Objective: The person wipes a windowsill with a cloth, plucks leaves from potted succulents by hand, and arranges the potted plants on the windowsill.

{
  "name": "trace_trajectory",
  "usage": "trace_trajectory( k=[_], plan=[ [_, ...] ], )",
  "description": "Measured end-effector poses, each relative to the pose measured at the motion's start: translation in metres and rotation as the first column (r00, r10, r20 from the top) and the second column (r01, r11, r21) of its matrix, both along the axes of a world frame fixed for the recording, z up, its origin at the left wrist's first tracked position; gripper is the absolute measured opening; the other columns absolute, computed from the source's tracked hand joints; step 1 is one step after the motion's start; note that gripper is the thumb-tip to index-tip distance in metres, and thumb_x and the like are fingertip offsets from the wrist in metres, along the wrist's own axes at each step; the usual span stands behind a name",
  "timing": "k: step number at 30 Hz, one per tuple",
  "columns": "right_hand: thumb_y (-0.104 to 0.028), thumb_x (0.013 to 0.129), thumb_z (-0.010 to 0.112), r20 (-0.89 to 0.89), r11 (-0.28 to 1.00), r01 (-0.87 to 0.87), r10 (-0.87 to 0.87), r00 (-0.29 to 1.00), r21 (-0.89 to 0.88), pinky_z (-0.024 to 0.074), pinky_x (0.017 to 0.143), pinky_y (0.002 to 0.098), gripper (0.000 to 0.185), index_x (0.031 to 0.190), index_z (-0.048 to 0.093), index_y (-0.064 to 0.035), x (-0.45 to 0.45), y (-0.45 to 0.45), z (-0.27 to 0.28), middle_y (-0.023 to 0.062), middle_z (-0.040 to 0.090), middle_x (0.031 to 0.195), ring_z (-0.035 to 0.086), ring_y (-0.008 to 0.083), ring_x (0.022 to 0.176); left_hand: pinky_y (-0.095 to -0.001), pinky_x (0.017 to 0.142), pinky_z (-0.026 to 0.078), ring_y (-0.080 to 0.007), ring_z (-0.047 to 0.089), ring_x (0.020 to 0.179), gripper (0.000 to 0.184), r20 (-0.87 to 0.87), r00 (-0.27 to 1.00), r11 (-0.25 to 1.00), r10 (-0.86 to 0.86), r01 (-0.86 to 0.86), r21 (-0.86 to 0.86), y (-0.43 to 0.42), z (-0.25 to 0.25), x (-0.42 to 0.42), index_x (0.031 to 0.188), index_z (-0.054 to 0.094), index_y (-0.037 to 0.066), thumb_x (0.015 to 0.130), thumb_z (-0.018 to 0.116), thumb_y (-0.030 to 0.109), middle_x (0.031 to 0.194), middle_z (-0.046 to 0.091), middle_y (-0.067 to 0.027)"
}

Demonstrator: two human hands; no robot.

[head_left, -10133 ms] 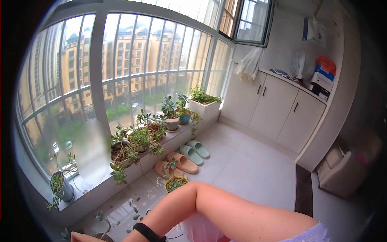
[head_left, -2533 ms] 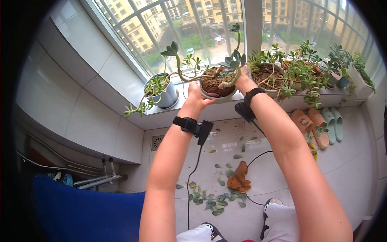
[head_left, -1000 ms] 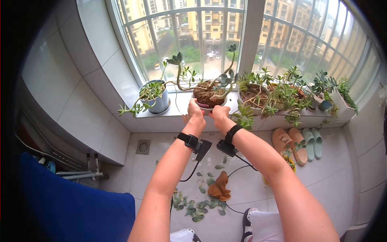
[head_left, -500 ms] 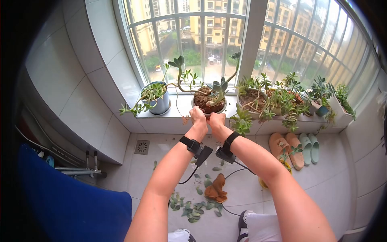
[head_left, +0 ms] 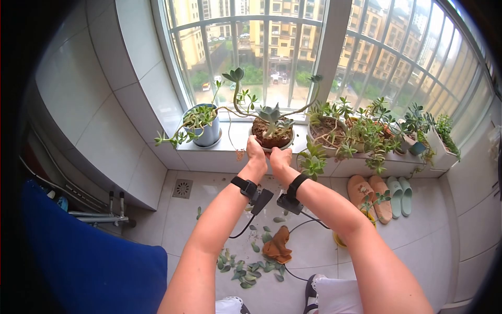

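A round pot (head_left: 271,146) of brown soil stands on the white window ledge, with a long-stemmed succulent (head_left: 272,116) growing from it. My left hand (head_left: 255,150) grips the pot's front left side. At its front right, my right hand (head_left: 281,157) has its fingers wrapped round the rim, close to the left hand. The fingers' undersides are hidden. One thick stem rises to the left, another reaches right toward the window frame. To the left is a grey-blue pot (head_left: 209,132) with trailing green stems; to the right, a wide pot (head_left: 327,149) holds another succulent.
More potted plants (head_left: 371,133) line the ledge at right. Below them lie orange slippers (head_left: 361,192) and green slippers (head_left: 395,196), near a yellow pot (head_left: 340,240). Loose leaves (head_left: 248,272) and brown gloves (head_left: 277,246) lie on the tiles. Blue fabric (head_left: 94,251) covers something at lower left.
The pot was held from both sides; my hands are now together at its front. The pot and its stems have turned, the rosette moving from the right side to the front middle.
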State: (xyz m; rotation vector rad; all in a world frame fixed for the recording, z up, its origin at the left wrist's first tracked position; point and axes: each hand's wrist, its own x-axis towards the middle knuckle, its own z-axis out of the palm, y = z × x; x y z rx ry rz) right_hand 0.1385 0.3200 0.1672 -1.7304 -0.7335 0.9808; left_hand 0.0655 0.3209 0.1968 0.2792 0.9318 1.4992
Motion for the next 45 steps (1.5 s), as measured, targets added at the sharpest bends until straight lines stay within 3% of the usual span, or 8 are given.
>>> trace_trajectory(
  k=[4,17,21,30,36,40,43,45],
  plan=[
    [-0.018,0.081,0.068,0.099,0.997,0.079,-0.081,0.992,0.026,0.0515,0.087,0.0428,0.048,0.118,0.056,0.0115,-0.013,-0.016,0.014,0.0285,0.066,0.114,0.066,0.0363,0.107,-0.04,0.078,0.05,-0.0232,0.061,0.085,0.028,0.034,0.999,0.995,-0.028,0.025,0.098,-0.016,0.025,0.004,0.092,0.053,0.009,0.09,0.04,0.034,0.095,0.059,-0.0085],
    [-0.016,0.082,0.056,0.07,0.999,-0.034,0.036,0.997,-0.029,0.0454,0.1,0.0466,0.055,0.126,0.039,0.0119,-0.01,-0.025,0.033,0.0362,0.056,0.122,0.058,0.0476,0.113,-0.0387,0.087,0.045,-0.0239,0.055,0.095,0.036,0.107,0.993,0.983,-0.044,0.024,0.184,0.032,-0.048,0.002,0.111,0.052,0.004,0.092,0.041,0.033,0.104,0.056,-0.0105],
    [-0.016,0.083,0.056,0.064,0.999,-0.016,0.019,0.998,-0.05,0.0469,0.098,0.0474,0.053,0.125,0.039,0.0106,-0.011,-0.026,0.041,0.0353,0.057,0.121,0.059,0.0471,0.111,-0.0388,0.094,0.042,-0.0264,0.053,0.102,0.042,0.047,0.998,0.992,-0.04,0.034,0.124,0.028,-0.044,0.003,0.12,0.051,0.005,0.093,0.04,0.035,0.111,0.055,-0.0129],
    [-0.012,0.083,0.051,0.064,1.0,0.01,-0.009,0.998,-0.022,0.0463,0.099,0.0483,0.052,0.127,0.035,0.0102,-0.016,-0.03,0.051,0.0383,0.054,0.121,0.058,0.0481,0.112,-0.0416,0.088,0.05,-0.0282,0.063,0.094,0.037,-0.082,0.997,0.998,-0.012,0.016,0.056,0.027,-0.047,0.003,0.102,0.057,0.004,0.09,0.038,0.034,0.102,0.064,-0.0137],
    [-0.014,0.084,0.051,0.086,0.998,-0.013,0.018,0.996,-0.054,0.0471,0.096,0.0506,0.05,0.125,0.037,0.0101,-0.013,-0.027,0.046,0.0376,0.054,0.121,0.057,0.0496,0.111,-0.0403,0.092,0.046,-0.0285,0.058,0.109,0.047,-0.354,0.935,0.995,-0.01,-0.027,-0.099,-0.046,-0.001,0.015,0.117,0.057,0.0,0.094,0.038,0.036,0.118,0.061,-0.0162],
    [-0.013,0.083,0.053,0.053,0.965,-0.26,0.261,0.964,-0.025,0.0475,0.094,0.048,0.046,0.121,0.044,0.0111,-0.013,-0.064,0.017,0.0358,0.057,0.119,0.059,0.0464,0.111,-0.0387,0.094,0.044,-0.0259,0.056,0.113,0.044,-0.563,0.821,0.995,0.092,-0.056,0.08,-0.079,-0.072,0.005,0.122,0.057,0.001,0.097,0.039,0.033,0.122,0.06,-0.014],
    [-0.006,0.083,0.049,0.072,0.903,-0.422,0.428,0.901,-0.082,0.0479,0.094,0.0439,0.05,0.131,0.044,0.0057,-0.016,-0.129,0.007,0.0301,0.056,0.123,0.058,0.0396,0.113,-0.033,0.089,0.045,-0.0189,0.058,0.105,0.033,-0.796,0.566,0.971,-0.214,0.21,-0.112,-0.138,-0.124,-0.021,0.116,0.06,0.006,0.098,0.043,0.028,0.111,0.062,-0.0068],
    [-0.005,0.081,0.051,0.089,0.826,-0.545,0.56,0.824,-0.147,0.0444,0.1,0.0433,0.055,0.136,0.041,-0.0002,-0.028,-0.179,0.015,0.0278,0.049,0.13,0.051,0.04,0.12,-0.0327,0.085,0.046,-0.0191,0.059,0.101,0.033,-0.726,0.516,0.866,-0.454,0.446,-0.225,-0.195,-0.13,-0.037,0.115,0.06,0.006,0.098,0.044,0.03,0.107,0.063,-0.0066]
  ],
)
